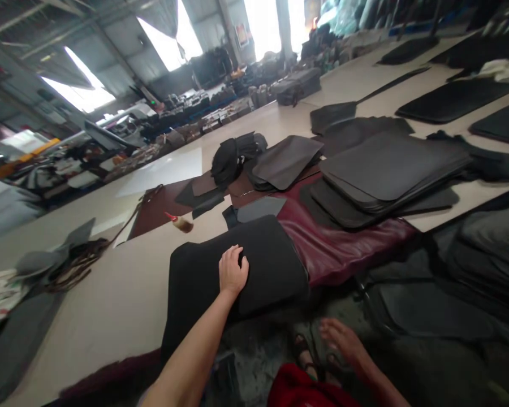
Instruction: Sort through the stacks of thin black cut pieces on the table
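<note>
My left hand (233, 270) lies on a black sheet of leather-like material (267, 254) at the table's front edge, with the fingers resting on its surface. Part of the sheet hangs over the edge. Below the table edge, to the right, my right hand (341, 336) is in the air with its fingers stretched out and nothing in it. Just behind the black sheet are a small bottle with a red tip (180, 223) and a grey flat piece (261, 209). Wine-red material (339, 254) lies to its right, partly under a pile of dark panels (394, 169).
More dark panels (453, 100) are spread along the table (106, 305) to the right. A black bundle (233, 158) sits behind the bottle. Cords and grey scraps (76, 263) lie at the left. A dark chair-like seat (432, 311) stands at the lower right.
</note>
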A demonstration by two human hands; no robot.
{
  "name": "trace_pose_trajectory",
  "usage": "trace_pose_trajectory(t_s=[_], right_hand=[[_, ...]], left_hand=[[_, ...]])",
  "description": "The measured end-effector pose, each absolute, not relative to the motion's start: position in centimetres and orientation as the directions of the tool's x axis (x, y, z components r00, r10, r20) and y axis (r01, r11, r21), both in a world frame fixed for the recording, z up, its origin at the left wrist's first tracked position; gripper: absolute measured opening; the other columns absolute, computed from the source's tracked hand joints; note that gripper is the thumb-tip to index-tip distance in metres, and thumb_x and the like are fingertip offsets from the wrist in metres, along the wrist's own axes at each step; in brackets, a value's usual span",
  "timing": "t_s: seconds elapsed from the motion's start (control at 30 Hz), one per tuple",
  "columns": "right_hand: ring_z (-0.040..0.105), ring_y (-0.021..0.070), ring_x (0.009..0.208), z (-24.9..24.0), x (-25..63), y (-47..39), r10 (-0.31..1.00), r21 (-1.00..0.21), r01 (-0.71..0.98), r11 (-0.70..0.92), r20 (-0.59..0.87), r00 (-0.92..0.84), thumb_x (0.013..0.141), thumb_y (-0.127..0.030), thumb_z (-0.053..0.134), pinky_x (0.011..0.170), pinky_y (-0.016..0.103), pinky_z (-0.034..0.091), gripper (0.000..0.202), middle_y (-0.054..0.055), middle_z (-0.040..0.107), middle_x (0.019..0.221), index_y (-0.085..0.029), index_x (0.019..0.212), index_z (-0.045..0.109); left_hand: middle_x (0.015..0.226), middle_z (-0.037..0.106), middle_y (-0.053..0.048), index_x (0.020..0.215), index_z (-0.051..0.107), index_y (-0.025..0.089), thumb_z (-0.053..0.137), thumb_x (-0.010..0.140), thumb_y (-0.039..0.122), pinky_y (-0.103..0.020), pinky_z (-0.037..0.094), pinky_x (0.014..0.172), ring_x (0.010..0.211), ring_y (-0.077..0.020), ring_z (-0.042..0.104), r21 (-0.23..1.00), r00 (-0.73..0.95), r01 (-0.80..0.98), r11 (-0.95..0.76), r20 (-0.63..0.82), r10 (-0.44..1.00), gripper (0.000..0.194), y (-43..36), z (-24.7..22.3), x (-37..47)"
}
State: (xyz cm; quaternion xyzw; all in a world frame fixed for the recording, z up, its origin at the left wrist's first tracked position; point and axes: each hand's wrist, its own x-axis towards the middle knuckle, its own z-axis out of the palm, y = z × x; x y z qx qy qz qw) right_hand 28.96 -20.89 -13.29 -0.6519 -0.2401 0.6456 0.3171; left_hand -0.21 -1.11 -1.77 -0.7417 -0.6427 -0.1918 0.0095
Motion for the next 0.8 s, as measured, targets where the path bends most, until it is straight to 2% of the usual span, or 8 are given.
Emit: trace_pose_trajectory(t_s=[0.13,0.27,0.37,0.5,0.7,0.8], right_hand=[[0.072,0.0269,0.092,-9.9,28.6,-15.6,0.787,-0.785,-0.19,-0.59,-0.612,0.082,0.066,-0.055,0.067,0.079,0.039,0.058,0.055,0.014,0.076,0.107,-0.018,0.106,0.066],[0.069,0.0256,0.104,-6.9,28.3,-11.9,0.839,-0.844,-0.227,-0.487,-0.524,0.15,0.076,-0.06,0.062,0.086,0.037,0.057,0.058,0.015,0.071,0.12,-0.018,0.116,0.06],[0.068,0.0284,0.108,-5.6,28.1,-10.5,0.864,-0.869,-0.215,-0.446,-0.48,0.15,0.08,-0.064,0.059,0.091,0.041,0.056,0.057,0.015,0.07,0.121,-0.019,0.114,0.062],[0.068,0.0326,0.106,-4.6,27.9,-9.4,0.874,-0.88,-0.136,-0.456,-0.471,0.122,0.078,-0.069,0.058,0.095,0.047,0.055,0.058,0.016,0.073,0.115,-0.018,0.105,0.067],[0.066,0.0305,0.113,-4.5,28.3,-8.0,0.861,-0.863,-0.047,-0.503,-0.505,0.062,0.079,-0.068,0.053,0.094,0.041,0.056,0.057,0.015,0.07,0.122,-0.019,0.105,0.065],[0.067,0.0286,0.108,-4.8,28.9,-6.9,0.829,-0.828,-0.039,-0.559,-0.56,-0.004,0.08,-0.065,0.055,0.089,0.038,0.057,0.051,0.013,0.072,0.114,-0.02,0.101,0.065]], left_hand=[[0.132,0.061,-0.01,0.119,0.06,0.021,0.053,0.091,0.022,-0.047,0.045,0.106,0.125,-0.0292,0.053,0.258,0.093,0.95,-0.175,0.301,0.949,0.029,-1.2,-1.8,-0.2],[0.131,0.061,-0.011,0.119,0.06,0.02,0.054,0.09,0.021,-0.048,0.044,0.106,0.125,-0.0302,0.053,0.287,0.092,0.94,-0.185,0.309,0.946,0.029,-1.3,-1.8,-0.2],[0.131,0.061,-0.011,0.12,0.06,0.02,0.055,0.091,0.02,-0.049,0.044,0.107,0.125,-0.0307,0.053,0.305,0.098,0.931,-0.199,0.316,0.944,0.029,-1.3,-1.8,-0.2],[0.13,0.061,-0.011,0.118,0.06,0.02,0.056,0.09,0.02,-0.049,0.044,0.107,0.124,-0.0301,0.053,0.33,0.099,0.919,-0.215,0.335,0.937,0.027,-1.3,-1.9,-0.5],[0.12,0.062,-0.01,0.112,0.059,0.02,0.056,0.09,0.02,-0.044,0.047,0.104,0.116,-0.0268,0.056,0.354,0.068,0.911,-0.21,0.374,0.925,0.022,-1.7,-1.4,-0.8],[0.11,0.061,-0.01,0.105,0.062,0.02,0.055,0.092,0.023,-0.044,0.049,0.096,0.105,-0.0274,0.057,0.322,0.049,0.93,-0.176,0.366,0.929,0.015,-2.2,-1.0,-0.5]])
